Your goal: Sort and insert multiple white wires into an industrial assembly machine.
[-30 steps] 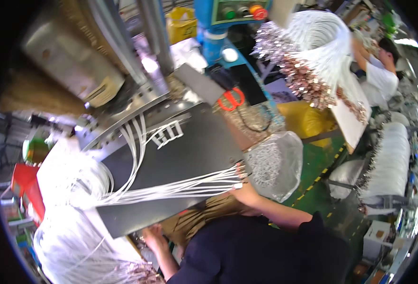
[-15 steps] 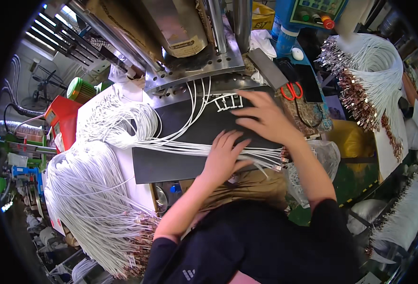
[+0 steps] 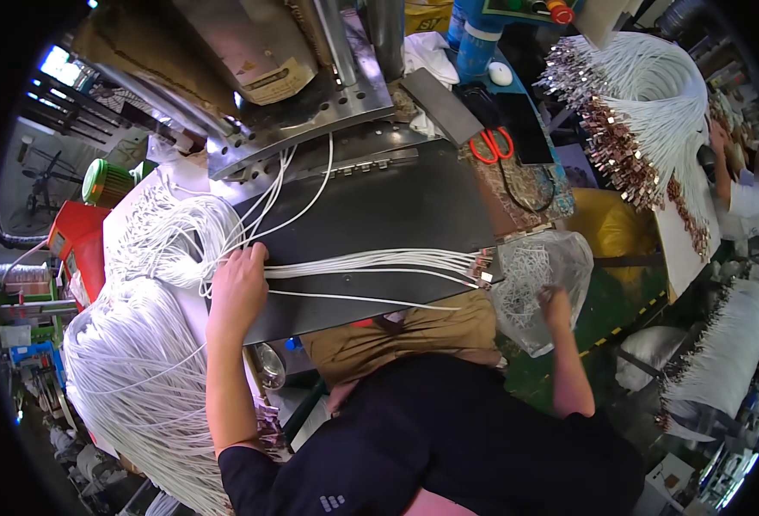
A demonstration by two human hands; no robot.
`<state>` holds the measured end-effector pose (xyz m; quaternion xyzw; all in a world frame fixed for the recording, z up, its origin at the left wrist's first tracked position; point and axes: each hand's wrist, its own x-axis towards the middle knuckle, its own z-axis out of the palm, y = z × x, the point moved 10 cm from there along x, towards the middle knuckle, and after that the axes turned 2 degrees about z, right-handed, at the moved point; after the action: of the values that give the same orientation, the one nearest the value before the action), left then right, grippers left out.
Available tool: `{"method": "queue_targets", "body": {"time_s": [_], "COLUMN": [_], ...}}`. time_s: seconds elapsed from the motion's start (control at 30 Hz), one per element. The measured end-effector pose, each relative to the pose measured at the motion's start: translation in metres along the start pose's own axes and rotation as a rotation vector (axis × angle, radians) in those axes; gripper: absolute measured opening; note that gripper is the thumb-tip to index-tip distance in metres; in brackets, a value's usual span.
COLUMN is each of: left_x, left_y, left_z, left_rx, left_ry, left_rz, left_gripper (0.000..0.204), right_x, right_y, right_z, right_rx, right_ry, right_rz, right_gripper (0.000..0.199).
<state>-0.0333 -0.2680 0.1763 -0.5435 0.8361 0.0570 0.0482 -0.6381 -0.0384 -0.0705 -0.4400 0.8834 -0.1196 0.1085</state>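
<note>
My left hand is closed around a bundle of white cables at the left end of the dark work plate. The bundle runs to the right across the plate, its metal connector ends lying at the right edge. One cable lies apart, nearer to me. Several other cables curve up to the press bed. Out to the right, my right hand is over a clear plastic bag of small white plastic scraps. Its fingers are dark and blurred, and anything in them is hidden.
Coiled white cables and a big cable heap lie at left. Red-handled scissors and a grey metal block lie beyond the plate. More cable bundles hang at far right, near another person's arm.
My left hand has moved left along the cables. My right hand has swung from the press edge to the bag. The white plastic frame no longer shows on the plate. The view has shifted.
</note>
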Motion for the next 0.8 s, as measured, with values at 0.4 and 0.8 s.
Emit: {"method": "queue_targets", "body": {"time_s": [0.4,0.8], "left_x": [0.034,0.027], "left_y": [0.15,0.056], "left_z": [-0.041,-0.018], "left_rx": [-0.701,-0.792], "left_ry": [0.119,0.237], "left_rz": [0.312,0.069], "left_gripper": [0.02,0.021], "right_x": [-0.072,-0.045], "right_y": [-0.425,-0.48], "right_z": [-0.209,-0.112], "right_rx": [0.563,0.218], "right_ry": [0.135,-0.134], "right_rz": [-1.034,-1.175], "right_gripper": [0.03,0.023]}}
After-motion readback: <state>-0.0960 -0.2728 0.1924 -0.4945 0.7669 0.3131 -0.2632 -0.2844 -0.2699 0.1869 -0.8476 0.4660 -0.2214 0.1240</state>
